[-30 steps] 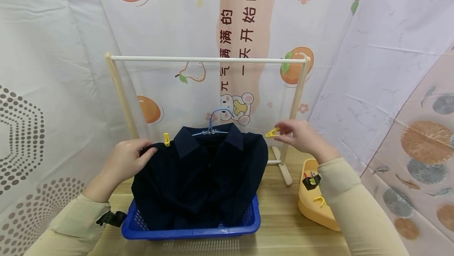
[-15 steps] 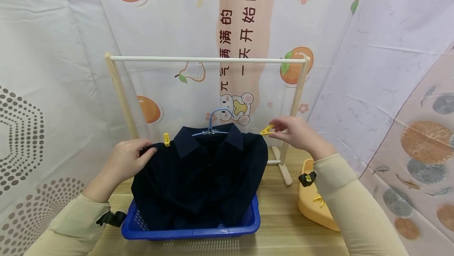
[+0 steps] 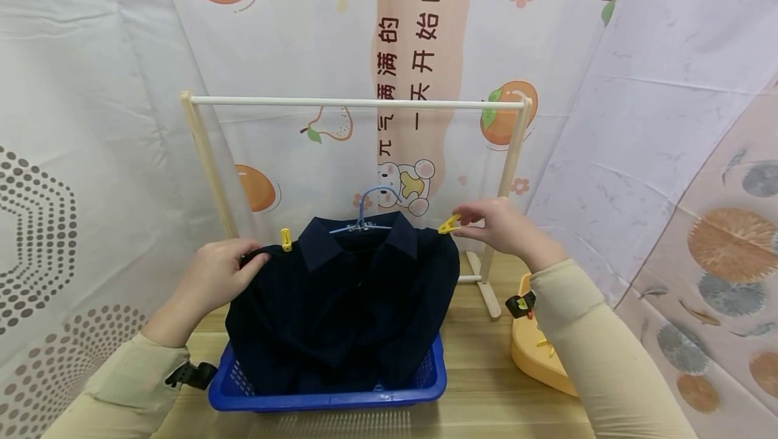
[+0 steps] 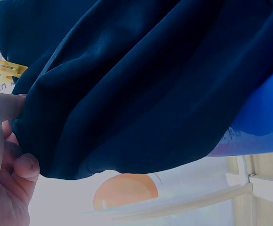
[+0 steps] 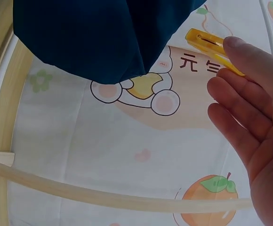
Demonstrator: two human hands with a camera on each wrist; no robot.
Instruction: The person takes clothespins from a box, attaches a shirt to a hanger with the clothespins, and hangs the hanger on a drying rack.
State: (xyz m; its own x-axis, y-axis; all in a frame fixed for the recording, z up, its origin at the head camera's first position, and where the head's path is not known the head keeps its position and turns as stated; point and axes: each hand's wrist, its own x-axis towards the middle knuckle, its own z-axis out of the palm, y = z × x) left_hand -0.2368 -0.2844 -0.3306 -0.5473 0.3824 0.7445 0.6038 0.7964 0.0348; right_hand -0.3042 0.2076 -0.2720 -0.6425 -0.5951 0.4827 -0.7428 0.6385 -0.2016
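A dark navy collared shirt [image 3: 340, 311] hangs on a blue hanger [image 3: 361, 213], its lower part down in a blue basket [image 3: 328, 400]. My left hand [image 3: 221, 273] pinches the shirt at its left shoulder. Close to that hand, a yellow clothespin [image 3: 286, 240] is clipped on the shoulder fabric. Between thumb and fingers, my right hand [image 3: 495, 226] pinches a second yellow clothespin [image 5: 207, 42]. That clothespin's tip is at the shirt's right shoulder in the head view; whether it bites the cloth, I cannot tell.
Behind the basket stands a wooden rack with a white rail [image 3: 358, 102]. To the right sits a yellow container [image 3: 535, 351] with more clothespins, partly behind the right forearm. A printed curtain [image 3: 292, 34] hangs behind.
My right hand has moved left with the clothespin, bringing it from beside the shirt to the right shoulder. The left hand and the shirt look unchanged.
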